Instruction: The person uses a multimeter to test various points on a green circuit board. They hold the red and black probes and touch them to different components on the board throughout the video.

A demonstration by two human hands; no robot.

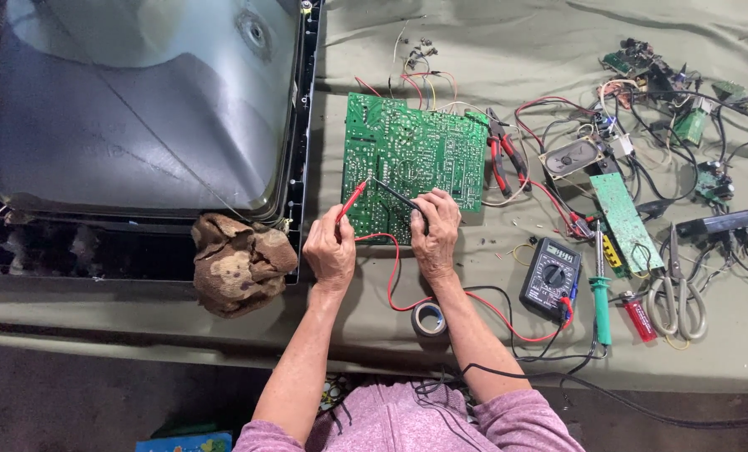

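- A green circuit board (413, 163) is laid flat on the tabletop (474, 50), at the centre of the frame.
- The left hand (329, 249) is placed at the board's lower left corner; its fingers are closed around a red probe (353, 201), whose tip is set against the board.
- The right hand (435, 230) is rested on the board's lower edge; its fingers are closed around a black probe (397, 197), angled up and to the left across the board.
- A red lead (390, 276) is run from the hands to a multimeter (551, 274), seen right of centre.
- A roll of tape (429, 319) is noted just below the right wrist.
- A green-handled soldering iron (600, 293), scissors (675, 289) and red-handled pliers (504, 155) are recorded to the right.
- A picture tube (139, 109) fills the upper left; a crumpled rag (240, 261) lies below it.
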